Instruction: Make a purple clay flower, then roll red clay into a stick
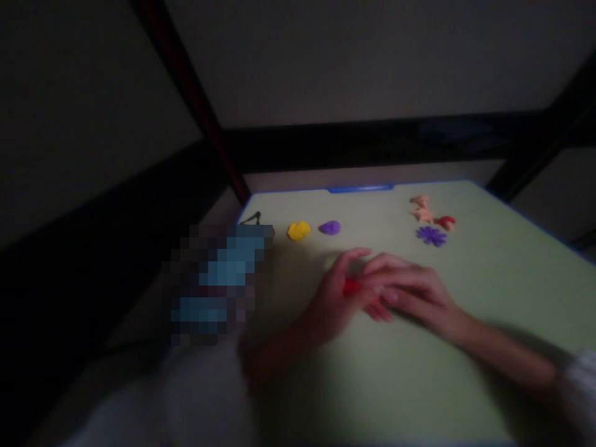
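A red lump of modelling clay (352,287) lies between my two hands above the table, and much of it is hidden by the fingers. My left hand (339,292) cups it from below and the left side, its fingers bent. Over it from the right comes my right hand (412,287), its fingers pressed across the left palm and onto the clay. Beyond my hands, a yellow clay lump (298,230) and a purple clay lump (330,228) rest on the light green table (372,385).
At the back right sit a purple flower shape (431,236), a peach star shape (423,215), another small peach piece (420,200) and a red-topped mushroom shape (447,222). A blue handle (361,188) lines the far edge. A blurred-out bluish patch (228,261) covers the left side.
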